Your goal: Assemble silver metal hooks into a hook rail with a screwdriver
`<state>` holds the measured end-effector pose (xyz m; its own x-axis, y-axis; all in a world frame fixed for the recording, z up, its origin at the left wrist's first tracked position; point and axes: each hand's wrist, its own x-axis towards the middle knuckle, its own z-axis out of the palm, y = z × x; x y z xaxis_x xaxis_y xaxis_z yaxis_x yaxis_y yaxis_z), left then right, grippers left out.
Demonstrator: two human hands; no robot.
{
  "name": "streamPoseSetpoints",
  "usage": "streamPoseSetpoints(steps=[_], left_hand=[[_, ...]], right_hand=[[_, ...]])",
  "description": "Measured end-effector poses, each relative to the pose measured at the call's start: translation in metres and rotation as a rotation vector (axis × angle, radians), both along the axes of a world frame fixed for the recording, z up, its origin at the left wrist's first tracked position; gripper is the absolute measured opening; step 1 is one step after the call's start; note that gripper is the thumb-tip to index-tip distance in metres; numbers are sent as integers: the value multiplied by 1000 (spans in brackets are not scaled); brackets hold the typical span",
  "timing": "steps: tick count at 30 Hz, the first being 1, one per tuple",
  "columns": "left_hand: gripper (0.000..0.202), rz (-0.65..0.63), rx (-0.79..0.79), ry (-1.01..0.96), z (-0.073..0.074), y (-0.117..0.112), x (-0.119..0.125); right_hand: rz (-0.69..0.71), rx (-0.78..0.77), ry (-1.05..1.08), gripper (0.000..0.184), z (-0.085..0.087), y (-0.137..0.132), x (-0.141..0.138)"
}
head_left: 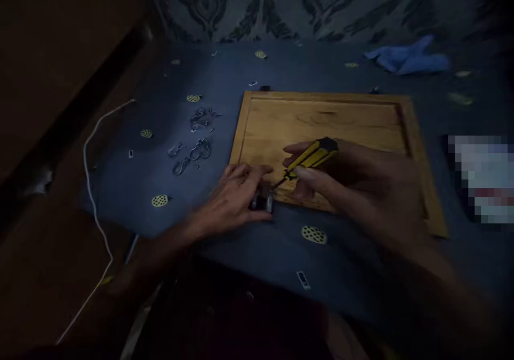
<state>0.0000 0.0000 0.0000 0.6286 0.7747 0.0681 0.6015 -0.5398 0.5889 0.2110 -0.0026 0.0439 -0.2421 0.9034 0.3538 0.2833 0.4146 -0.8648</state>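
Yellow-and-black screwdriver (311,158) is gripped in the right hand (353,183), the thumb and fingers being closed around its handle. Its dark shaft is slanted down and to the left, and the tip is brought against a small dark metal part (262,203). That part is pinched between the fingers and thumb of the left hand (233,196) and is kept just at the near left corner of a wooden board (321,119). Whether the part rests on the board's edge or on the cloth beside it cannot be told in the dim light. The two hands are set close together over that corner, the right one lying across the board's near side.

The board is laid on a blue cloth (225,81). A yellow perforated disc (314,234) is seen on the cloth just in front of the hands, and a second disc (159,201) lies to the left of the left hand. Further left and back, a heap of small metal clips (196,135) is spread out. A white cable (90,151) is run along the left edge of the cloth. A crumpled blue rag (409,57) is left at the far right, well apart from the hands.
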Motion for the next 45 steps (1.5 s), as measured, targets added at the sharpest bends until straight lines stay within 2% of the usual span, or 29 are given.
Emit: streamPoseSetpoints(steps=[5,11,24,29,35,41,43,45], left_hand=[[77,1,5,-21,-3,0,-2],[78,6,-36,-19,-1,-1,-3],[78,-2,-31,-32,-1,0,-2],[76,-10,-21,-39,-1,0,-2],[74,2,-15,-39,-1,-1,-2],[75,5,-14,-32,-2,0,-2],[73,10,-21,-23,-2,0,-2],[72,13,-29,-9,-2,0,-2]], right_hand=[[-141,87,-7,10,-9,-4,-6],[-297,182,92,7,-4,-5,-11],[-236,123,-1,9,-11,-2,-7],[-230,143,-49,18,-13,1,-6],[-205,18,21,31,-8,-2,-8],[4,-76,-52,20,13,-5,-4],[23,-32,-89,14,9,-6,-3],[-43,31,-93,14,-1,-6,-5]])
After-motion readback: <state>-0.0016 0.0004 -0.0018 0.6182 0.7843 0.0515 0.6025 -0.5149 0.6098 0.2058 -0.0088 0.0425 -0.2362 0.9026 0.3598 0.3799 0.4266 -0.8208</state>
